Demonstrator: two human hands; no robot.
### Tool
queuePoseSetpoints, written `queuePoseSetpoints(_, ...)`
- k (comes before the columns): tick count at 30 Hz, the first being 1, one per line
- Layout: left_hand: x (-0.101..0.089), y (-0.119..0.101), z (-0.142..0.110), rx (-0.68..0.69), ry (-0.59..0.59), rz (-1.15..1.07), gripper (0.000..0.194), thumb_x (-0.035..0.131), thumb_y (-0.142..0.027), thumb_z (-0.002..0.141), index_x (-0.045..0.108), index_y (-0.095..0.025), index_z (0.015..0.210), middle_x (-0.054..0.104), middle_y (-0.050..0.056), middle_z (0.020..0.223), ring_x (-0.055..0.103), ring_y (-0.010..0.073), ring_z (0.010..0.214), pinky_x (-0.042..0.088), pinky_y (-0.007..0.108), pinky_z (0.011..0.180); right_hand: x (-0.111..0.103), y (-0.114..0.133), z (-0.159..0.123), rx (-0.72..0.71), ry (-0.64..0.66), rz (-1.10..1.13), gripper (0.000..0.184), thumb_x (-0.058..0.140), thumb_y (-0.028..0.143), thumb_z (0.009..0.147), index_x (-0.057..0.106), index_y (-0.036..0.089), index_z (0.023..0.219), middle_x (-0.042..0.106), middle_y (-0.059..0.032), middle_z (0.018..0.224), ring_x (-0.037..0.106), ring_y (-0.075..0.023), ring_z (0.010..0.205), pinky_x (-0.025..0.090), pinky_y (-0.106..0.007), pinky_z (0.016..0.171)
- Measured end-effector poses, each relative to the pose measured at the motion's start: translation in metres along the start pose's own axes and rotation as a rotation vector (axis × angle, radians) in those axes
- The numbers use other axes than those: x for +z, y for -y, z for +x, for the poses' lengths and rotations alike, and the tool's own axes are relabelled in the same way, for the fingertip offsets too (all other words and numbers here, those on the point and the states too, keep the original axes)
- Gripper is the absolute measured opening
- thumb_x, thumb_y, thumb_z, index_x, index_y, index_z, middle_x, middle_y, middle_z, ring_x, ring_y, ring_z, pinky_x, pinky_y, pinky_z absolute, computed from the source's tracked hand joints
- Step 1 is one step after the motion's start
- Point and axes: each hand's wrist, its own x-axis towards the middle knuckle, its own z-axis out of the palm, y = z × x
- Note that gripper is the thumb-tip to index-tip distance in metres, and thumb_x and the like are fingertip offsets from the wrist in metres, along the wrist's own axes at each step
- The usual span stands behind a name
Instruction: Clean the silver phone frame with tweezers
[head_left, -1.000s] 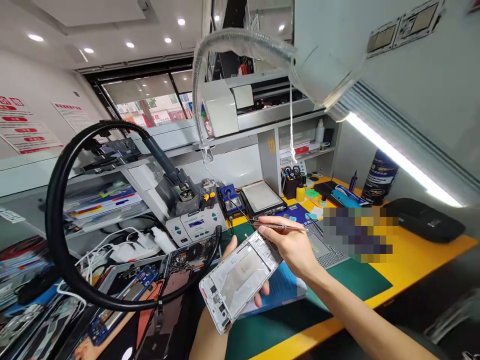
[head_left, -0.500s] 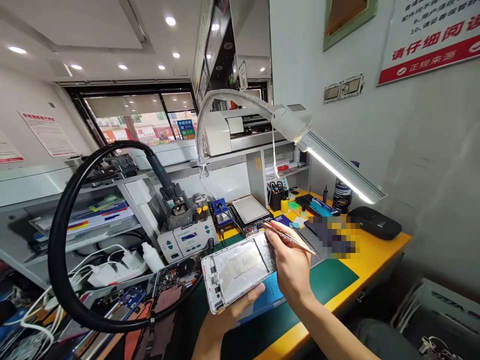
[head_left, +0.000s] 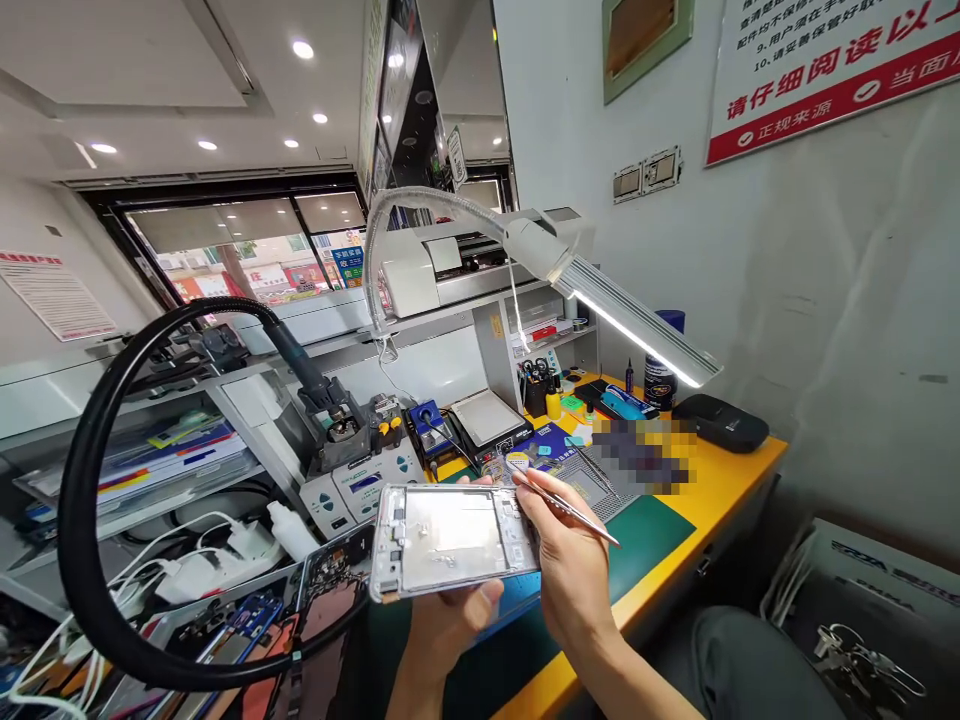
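My left hand point(head_left: 450, 630) grips a bare phone frame point(head_left: 450, 540) from below, thumb along its near edge and fingertips showing at the far edge. The frame is silver-white, with a large shiny recess and small fittings at both ends. Between the fingers of my right hand point(head_left: 574, 565) is a pair of tweezers point(head_left: 574, 510), slanting down to the right. That hand is at the frame's right end; whether it also touches the frame I cannot tell. Below lies a green mat point(head_left: 660, 550), with a blue flat item partly hidden under my hands.
A black hose point(head_left: 67, 500) loops at the left, in front of a hot-air station point(head_left: 360, 490). Phone parts point(head_left: 247, 620) crowd the lower left. A lit lamp point(head_left: 637, 325) hangs over the bench. A black case point(head_left: 720, 422) sits at the right. Another pair of tweezers point(head_left: 592, 467) lies behind my right hand.
The view has swung to the right. The phone frame has been turned to lie more level across, and my left fingertips now show behind it. My right hand still holds the tweezers.
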Motion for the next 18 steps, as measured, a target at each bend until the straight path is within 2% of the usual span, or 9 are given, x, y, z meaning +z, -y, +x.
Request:
queuePoseSetpoints(4,-0.008,-0.006,0.004,-0.025,0.099,-0.312,0.081,0.071,-0.068,0.080,0.050,-0.035,0.151,0.060,0.010,0.147,0.051,0.0423,0.142,0.039,0.063,0.121,-0.010,0.011,0.000,-0.001,0.074,-0.022,0.036,0.083,0.044,0.087,0.077,0.017,0.109,0.082,-0.0098,0.107,0.079,-0.0245,0.089,0.066,-0.035,0.069)
queuePoseSetpoints(7,-0.010,-0.014,0.007,0.000,0.190,-0.497,0.082,0.067,-0.076,0.073,0.058,-0.032,0.143,0.061,0.011,0.137,0.061,0.0424,0.128,0.049,0.063,0.110,-0.017,0.026,0.003,-0.040,0.157,-0.061,0.039,0.081,0.053,0.087,0.079,0.020,0.109,0.082,-0.0096,0.108,0.080,-0.0254,0.088,0.066,-0.034,0.069)
queuePoseSetpoints(8,-0.009,-0.016,0.008,0.024,0.223,-0.549,0.084,0.066,-0.076,0.071,0.060,-0.030,0.141,0.062,0.012,0.131,0.064,0.0402,0.121,0.055,0.060,0.104,-0.019,0.032,0.004,-0.055,0.203,-0.083,0.038,0.080,0.054,0.088,0.079,0.021,0.109,0.082,-0.0090,0.106,0.080,-0.0250,0.088,0.065,-0.033,0.070)
queuePoseSetpoints(10,-0.007,-0.018,0.011,0.074,0.285,-0.645,0.082,0.066,-0.073,0.070,0.064,-0.027,0.137,0.062,0.010,0.119,0.068,0.0305,0.105,0.062,0.047,0.090,-0.024,0.043,0.005,-0.084,0.310,-0.142,0.036,0.078,0.054,0.089,0.082,0.021,0.105,0.083,-0.0087,0.100,0.079,-0.0233,0.082,0.064,-0.032,0.069)
queuePoseSetpoints(12,-0.008,-0.019,0.014,0.106,0.348,-0.718,0.080,0.067,-0.069,0.071,0.065,-0.024,0.137,0.060,0.007,0.113,0.067,0.0225,0.096,0.063,0.035,0.082,-0.029,0.053,0.005,-0.105,0.414,-0.201,0.035,0.076,0.054,0.092,0.084,0.020,0.097,0.082,-0.0081,0.091,0.076,-0.0200,0.073,0.061,-0.030,0.069)
queuePoseSetpoints(15,-0.013,-0.018,0.018,0.115,0.462,-0.756,0.084,0.068,-0.067,0.072,0.063,-0.019,0.141,0.056,0.007,0.114,0.065,0.0210,0.096,0.063,0.033,0.082,-0.036,0.063,0.003,-0.172,0.528,-0.290,0.036,0.065,0.053,0.100,0.083,0.023,0.091,0.077,-0.0042,0.082,0.072,-0.0164,0.072,0.056,-0.027,0.069)
queuePoseSetpoints(18,-0.018,-0.018,0.022,0.098,0.560,-0.751,0.084,0.067,-0.064,0.073,0.061,-0.017,0.142,0.053,0.007,0.113,0.064,0.0199,0.097,0.063,0.032,0.083,-0.042,0.069,0.002,-0.355,0.625,-0.459,0.047,0.044,0.054,0.109,0.079,0.028,0.091,0.067,-0.0006,0.076,0.064,-0.0148,0.069,0.051,-0.028,0.067)
